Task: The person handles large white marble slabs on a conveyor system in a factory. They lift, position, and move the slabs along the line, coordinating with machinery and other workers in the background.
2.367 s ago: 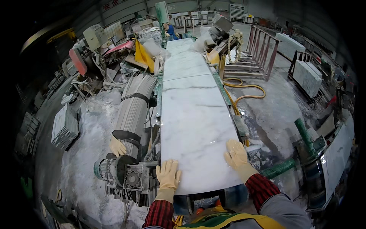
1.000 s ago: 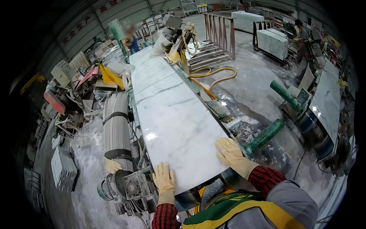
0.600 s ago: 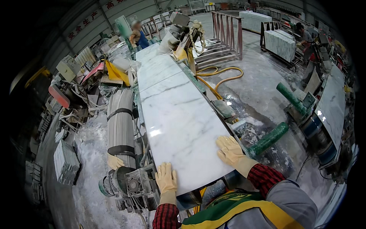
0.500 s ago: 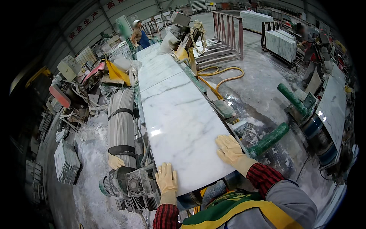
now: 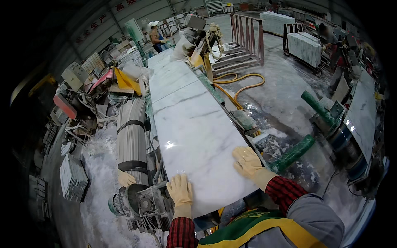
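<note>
A white marble slab (image 5: 198,144) with grey veins lies lengthwise in front of me, its near end close to my body. My left hand (image 5: 180,193), in a cream rubber glove, rests on the slab's near left corner with its fingers stretched out. On the right edge, a little farther along, lies my right hand (image 5: 249,163) in a matching glove, fingers extended and slightly bent. Neither hand is wrapped round anything. Beyond a thin seam, a second marble slab (image 5: 171,76) continues the line away from me.
Left of the slab stand a motor (image 5: 144,202), a ribbed grey cover (image 5: 131,136) and a loose glove (image 5: 125,178). Green rollers (image 5: 293,153) jut out on the right, with a yellow hose (image 5: 248,75) on the wet floor beyond. A co-worker (image 5: 157,37) stands at the far end.
The near slab's end has come slightly toward me. Both hands stay on it, with only a small shift left. The far co-worker has moved a little to the right.
</note>
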`<control>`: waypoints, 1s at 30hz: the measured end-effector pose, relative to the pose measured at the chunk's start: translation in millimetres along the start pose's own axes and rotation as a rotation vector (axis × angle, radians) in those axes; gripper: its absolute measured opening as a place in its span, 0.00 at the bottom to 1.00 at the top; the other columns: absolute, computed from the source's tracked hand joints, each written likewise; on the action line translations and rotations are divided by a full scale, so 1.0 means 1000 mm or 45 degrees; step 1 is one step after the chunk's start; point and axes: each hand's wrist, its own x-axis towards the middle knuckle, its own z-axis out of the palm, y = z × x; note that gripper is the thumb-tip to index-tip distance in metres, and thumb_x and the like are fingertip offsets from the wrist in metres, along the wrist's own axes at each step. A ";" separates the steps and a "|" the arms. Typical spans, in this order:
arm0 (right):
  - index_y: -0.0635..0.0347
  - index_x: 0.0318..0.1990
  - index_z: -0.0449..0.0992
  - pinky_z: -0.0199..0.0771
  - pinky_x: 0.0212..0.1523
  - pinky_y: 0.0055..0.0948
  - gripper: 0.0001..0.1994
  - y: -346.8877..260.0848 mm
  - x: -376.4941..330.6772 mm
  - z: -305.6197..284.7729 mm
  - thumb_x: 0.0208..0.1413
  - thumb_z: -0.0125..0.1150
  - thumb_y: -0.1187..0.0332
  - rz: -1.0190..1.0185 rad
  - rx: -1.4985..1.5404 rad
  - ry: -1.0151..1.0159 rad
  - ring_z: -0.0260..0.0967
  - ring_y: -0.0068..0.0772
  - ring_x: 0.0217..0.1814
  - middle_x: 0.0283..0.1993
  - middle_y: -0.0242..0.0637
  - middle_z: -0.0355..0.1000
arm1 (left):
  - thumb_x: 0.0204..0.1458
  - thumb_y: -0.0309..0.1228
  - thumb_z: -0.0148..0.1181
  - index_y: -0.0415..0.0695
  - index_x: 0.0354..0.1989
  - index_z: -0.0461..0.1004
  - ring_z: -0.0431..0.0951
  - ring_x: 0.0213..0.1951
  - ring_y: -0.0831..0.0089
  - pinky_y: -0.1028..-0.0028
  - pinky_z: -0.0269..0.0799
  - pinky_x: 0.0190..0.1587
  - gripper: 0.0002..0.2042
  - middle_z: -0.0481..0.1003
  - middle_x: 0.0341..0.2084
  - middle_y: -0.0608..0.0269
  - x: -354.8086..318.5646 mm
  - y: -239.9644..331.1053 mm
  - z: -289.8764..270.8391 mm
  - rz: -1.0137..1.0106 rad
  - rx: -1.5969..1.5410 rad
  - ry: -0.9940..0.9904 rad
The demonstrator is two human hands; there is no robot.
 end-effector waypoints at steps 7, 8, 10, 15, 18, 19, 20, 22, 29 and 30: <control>0.61 0.70 0.76 0.57 0.84 0.56 0.28 0.003 -0.002 0.004 0.67 0.62 0.57 -0.051 -0.072 0.153 0.66 0.57 0.80 0.75 0.55 0.72 | 0.71 0.42 0.57 0.49 0.74 0.70 0.65 0.76 0.47 0.45 0.57 0.78 0.25 0.69 0.74 0.48 0.030 -0.008 0.024 -0.026 -0.039 -0.063; 0.61 0.70 0.76 0.57 0.84 0.56 0.28 0.001 0.000 0.002 0.67 0.62 0.57 -0.032 -0.064 0.119 0.66 0.57 0.80 0.75 0.55 0.72 | 0.71 0.42 0.57 0.48 0.75 0.70 0.65 0.76 0.47 0.46 0.57 0.78 0.26 0.69 0.75 0.48 0.033 -0.009 0.023 -0.032 -0.038 -0.064; 0.60 0.71 0.76 0.57 0.84 0.56 0.28 -0.003 0.002 -0.004 0.67 0.62 0.57 0.003 -0.048 0.050 0.67 0.57 0.79 0.75 0.55 0.72 | 0.72 0.42 0.56 0.48 0.76 0.69 0.64 0.77 0.46 0.46 0.56 0.79 0.27 0.68 0.76 0.48 0.035 -0.011 0.023 -0.061 -0.078 -0.129; 0.61 0.70 0.76 0.58 0.83 0.57 0.27 -0.007 0.000 -0.003 0.68 0.61 0.57 -0.015 -0.068 0.100 0.66 0.56 0.80 0.75 0.54 0.72 | 0.71 0.41 0.57 0.49 0.76 0.69 0.64 0.77 0.46 0.45 0.55 0.80 0.26 0.69 0.76 0.50 0.034 -0.016 0.030 -0.067 -0.098 -0.076; 0.62 0.69 0.76 0.60 0.82 0.57 0.26 -0.003 0.000 0.001 0.68 0.62 0.58 -0.080 -0.071 0.183 0.68 0.56 0.78 0.74 0.54 0.73 | 0.71 0.40 0.57 0.49 0.74 0.70 0.65 0.77 0.46 0.45 0.55 0.80 0.25 0.69 0.75 0.50 0.033 -0.018 0.032 -0.069 -0.102 -0.051; 0.62 0.69 0.76 0.61 0.81 0.57 0.26 0.000 -0.002 0.004 0.67 0.62 0.59 -0.117 -0.079 0.234 0.68 0.57 0.78 0.73 0.54 0.73 | 0.71 0.40 0.57 0.49 0.74 0.71 0.65 0.77 0.46 0.45 0.55 0.80 0.25 0.69 0.75 0.50 0.033 -0.017 0.031 -0.072 -0.108 -0.056; 0.62 0.68 0.76 0.62 0.80 0.57 0.26 0.001 0.000 0.003 0.66 0.63 0.59 -0.105 -0.066 0.214 0.69 0.57 0.77 0.73 0.54 0.74 | 0.71 0.40 0.57 0.48 0.74 0.71 0.65 0.76 0.46 0.45 0.55 0.80 0.25 0.69 0.75 0.49 0.034 -0.016 0.029 -0.068 -0.119 -0.058; 0.62 0.67 0.77 0.64 0.79 0.57 0.26 0.001 0.003 0.003 0.64 0.65 0.61 -0.075 -0.043 0.176 0.71 0.56 0.75 0.71 0.53 0.75 | 0.71 0.39 0.57 0.47 0.74 0.71 0.66 0.76 0.45 0.45 0.55 0.79 0.24 0.69 0.75 0.48 0.036 -0.012 0.024 -0.054 -0.144 -0.062; 0.61 0.65 0.78 0.64 0.78 0.52 0.25 -0.005 0.001 -0.005 0.63 0.66 0.59 -0.095 -0.023 0.276 0.70 0.51 0.74 0.69 0.49 0.76 | 0.70 0.38 0.58 0.44 0.72 0.72 0.67 0.75 0.42 0.44 0.55 0.79 0.24 0.71 0.72 0.42 0.030 -0.015 0.023 -0.027 -0.184 -0.001; 0.61 0.64 0.78 0.64 0.77 0.52 0.25 -0.006 0.000 -0.005 0.63 0.66 0.59 -0.094 -0.026 0.279 0.70 0.51 0.74 0.69 0.48 0.76 | 0.70 0.38 0.58 0.44 0.72 0.72 0.67 0.75 0.42 0.44 0.55 0.79 0.24 0.71 0.73 0.42 0.026 -0.018 0.027 -0.032 -0.183 0.000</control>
